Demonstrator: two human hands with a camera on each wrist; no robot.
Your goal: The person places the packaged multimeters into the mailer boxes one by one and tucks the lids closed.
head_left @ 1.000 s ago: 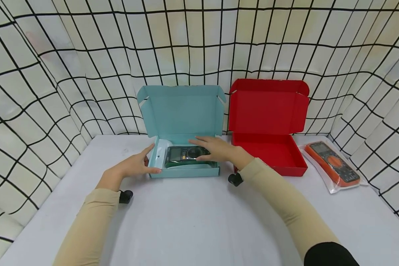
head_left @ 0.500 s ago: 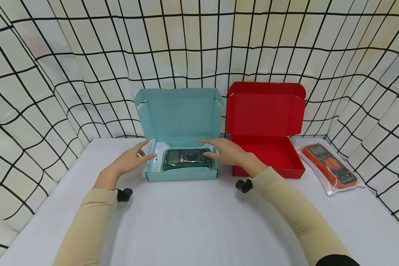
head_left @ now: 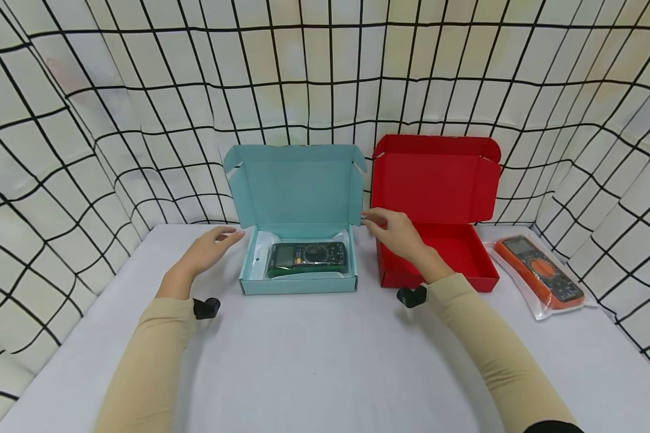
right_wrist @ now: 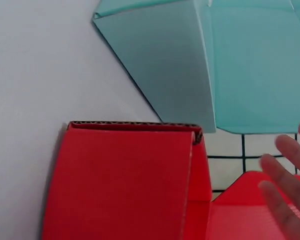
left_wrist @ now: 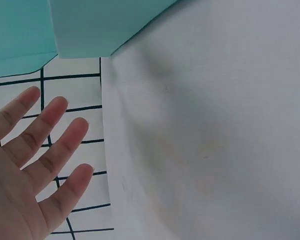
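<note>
A light blue cardboard box (head_left: 299, 285) stands with its lid (head_left: 298, 186) raised at the back. Inside it lies a dark multimeter (head_left: 315, 254) with a green edge, in clear plastic wrap. My left hand (head_left: 208, 249) hovers just left of this box, its fingers spread in the left wrist view and holding nothing. On the other side, my right hand (head_left: 399, 237) is between the light blue lid and the red box (head_left: 439, 282), partly in front of the red one. Its loosely extended fingers (right_wrist: 285, 182) hold nothing; whether they touch the lid edge cannot be told.
The red box's lid (head_left: 436, 183) also stands raised, close beside the light blue one. An orange multimeter (head_left: 541, 267) in a clear bag lies to the right of it. Black-lined netting (head_left: 330, 84) rises behind and beside the white table (head_left: 314, 355).
Both hands have come away from the light blue box's tray. The left moved up and left; the right drew back from above the multimeter toward the right. The multimeter stays in the box.
</note>
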